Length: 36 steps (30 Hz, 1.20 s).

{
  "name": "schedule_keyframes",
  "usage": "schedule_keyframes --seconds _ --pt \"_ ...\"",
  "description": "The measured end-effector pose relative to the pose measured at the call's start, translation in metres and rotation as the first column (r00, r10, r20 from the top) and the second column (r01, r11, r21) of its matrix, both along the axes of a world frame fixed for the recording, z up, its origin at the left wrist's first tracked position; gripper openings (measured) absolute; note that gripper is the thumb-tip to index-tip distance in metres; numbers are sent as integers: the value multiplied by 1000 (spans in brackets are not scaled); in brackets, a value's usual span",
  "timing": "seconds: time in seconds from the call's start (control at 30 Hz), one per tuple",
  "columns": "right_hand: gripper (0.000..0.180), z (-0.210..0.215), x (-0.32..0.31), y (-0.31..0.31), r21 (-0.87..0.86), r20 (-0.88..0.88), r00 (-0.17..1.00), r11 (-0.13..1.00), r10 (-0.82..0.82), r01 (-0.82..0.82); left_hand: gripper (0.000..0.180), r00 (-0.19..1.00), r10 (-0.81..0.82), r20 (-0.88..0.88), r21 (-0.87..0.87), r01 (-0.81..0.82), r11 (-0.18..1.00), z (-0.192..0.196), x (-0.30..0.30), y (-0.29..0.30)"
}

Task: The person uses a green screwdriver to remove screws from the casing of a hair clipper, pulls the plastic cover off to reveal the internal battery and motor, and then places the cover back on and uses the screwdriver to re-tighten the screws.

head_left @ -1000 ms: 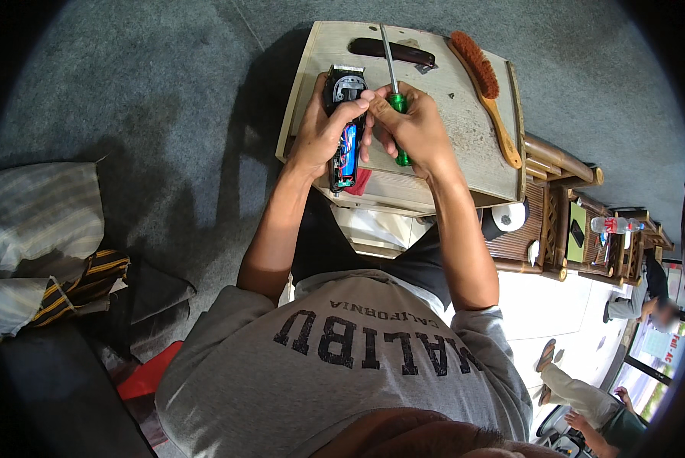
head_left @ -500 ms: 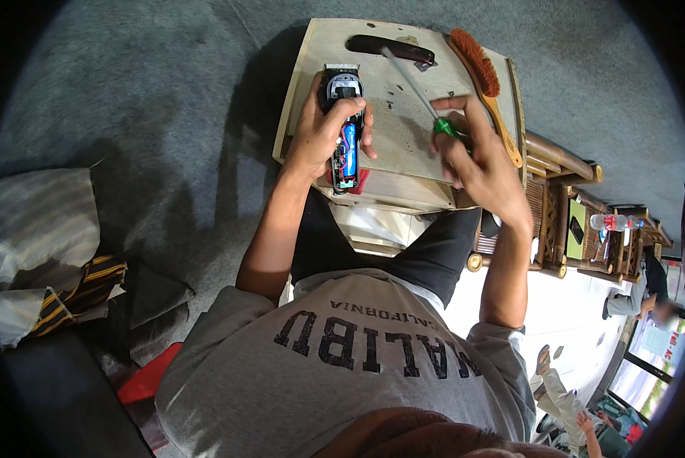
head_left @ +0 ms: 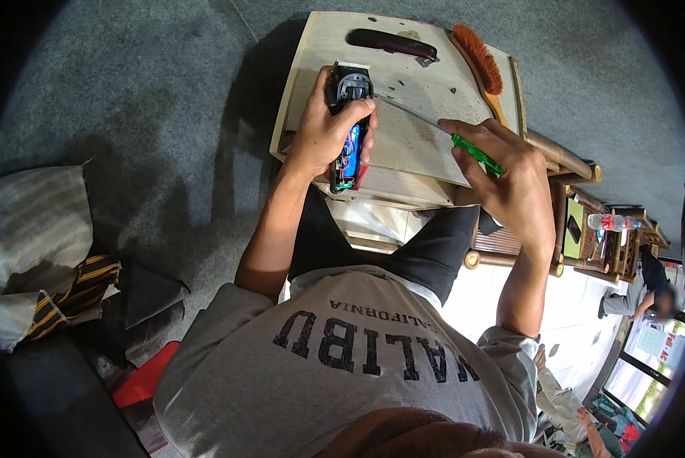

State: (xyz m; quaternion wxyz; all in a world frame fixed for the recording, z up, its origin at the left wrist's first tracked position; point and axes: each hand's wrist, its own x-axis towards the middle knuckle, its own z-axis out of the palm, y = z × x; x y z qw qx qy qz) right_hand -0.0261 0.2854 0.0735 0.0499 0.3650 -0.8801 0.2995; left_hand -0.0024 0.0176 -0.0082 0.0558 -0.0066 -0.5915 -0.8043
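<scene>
While the left hand point(head_left: 319, 136) has its fingers wrapped around an opened hair clipper point(head_left: 349, 145) over the surface point(head_left: 411, 153), the right hand point(head_left: 518, 175) grips a screwdriver point(head_left: 466, 147) by its green handle, tip pointing toward the clipper.

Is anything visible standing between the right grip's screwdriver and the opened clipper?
Nothing visible does: from the right grip, the screwdriver slants above the table toward the clipper's right edge. The left grip holds the clipper, its thumb close to the screwdriver's tip; whether they touch is unclear.
</scene>
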Motion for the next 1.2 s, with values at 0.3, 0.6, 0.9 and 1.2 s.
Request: schedule_keyframes --seconds 0.3,0.6,0.9,1.2 --pt "41 2 -3 -1 65 -42 999 998 11 -9 32 1000 -11 4 11 11 1000 -1 -1 -1" --pt "38 13 -4 -1 128 -196 980 992 41 -15 33 1000 -11 -3 4 11 1000 0 0 -1" --pt "36 13 -4 -3 173 -210 977 985 39 -2 30 1000 -4 -6 -17 4 1000 -1 0 0" --pt "32 22 -3 -6 233 -281 953 971 114 -48 26 1000 12 -13 -13 -12 1000 -1 0 1"
